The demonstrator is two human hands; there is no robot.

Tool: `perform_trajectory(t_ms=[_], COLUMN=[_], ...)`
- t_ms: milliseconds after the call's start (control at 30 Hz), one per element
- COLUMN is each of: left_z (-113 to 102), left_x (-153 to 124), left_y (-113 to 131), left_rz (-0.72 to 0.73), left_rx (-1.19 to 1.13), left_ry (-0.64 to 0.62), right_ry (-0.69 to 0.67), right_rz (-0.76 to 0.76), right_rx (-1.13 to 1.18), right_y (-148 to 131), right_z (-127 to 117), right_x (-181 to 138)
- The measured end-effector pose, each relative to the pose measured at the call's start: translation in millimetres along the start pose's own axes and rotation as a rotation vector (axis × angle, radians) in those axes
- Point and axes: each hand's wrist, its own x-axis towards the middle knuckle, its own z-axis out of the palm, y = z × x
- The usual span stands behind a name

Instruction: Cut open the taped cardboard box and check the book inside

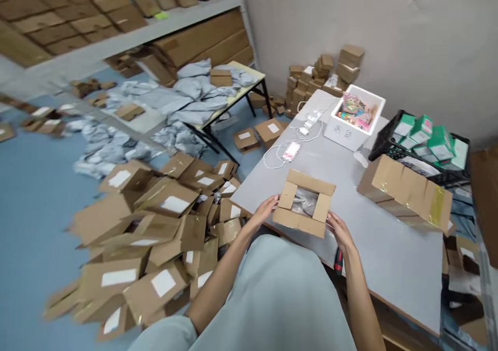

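A small cardboard box (304,221) with its top flaps folded outward sits at the table's near edge, and clear plastic wrapping (304,202) shows inside it. My left hand (268,206) grips the box's left side with the fingertips. On the opposite side, my right hand (339,230) holds the right wall, fingers partly hidden by the flap. A red and black tool (338,261) shows beside my right wrist at the table edge; its kind and whether the hand touches it, I cannot tell.
On the grey table (392,257) stand a white foam box (344,133) with colourful packets, a black crate (453,177) of green boxes, and a larger carton (404,192). A phone-like item (291,151) lies by white cables. Piled cartons (163,237) cover the floor at left.
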Motion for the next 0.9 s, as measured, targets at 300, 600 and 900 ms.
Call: perform_trajectory(t_ms=[300, 600, 900], left_z=[-92.9, -223.1, -327.2], left_x=[-56.2, -125.0, -190.2], left_y=[-11.9, -34.5, -50.1], left_rz=[0.113, 0.154, 0.110], left_rx=[-0.199, -0.234, -0.384], left_ry=[0.272, 0.701, 0.953], right_ry=[-0.254, -0.534, -0.739], right_rz=[0.040, 0.103, 0.077], right_rx=[-0.200, -0.459, -0.621], right_y=[-24.1, -37.5, -35.3], right_z=[92.2, 276.8, 462.9], right_x=[33.7, 56.4, 69.8])
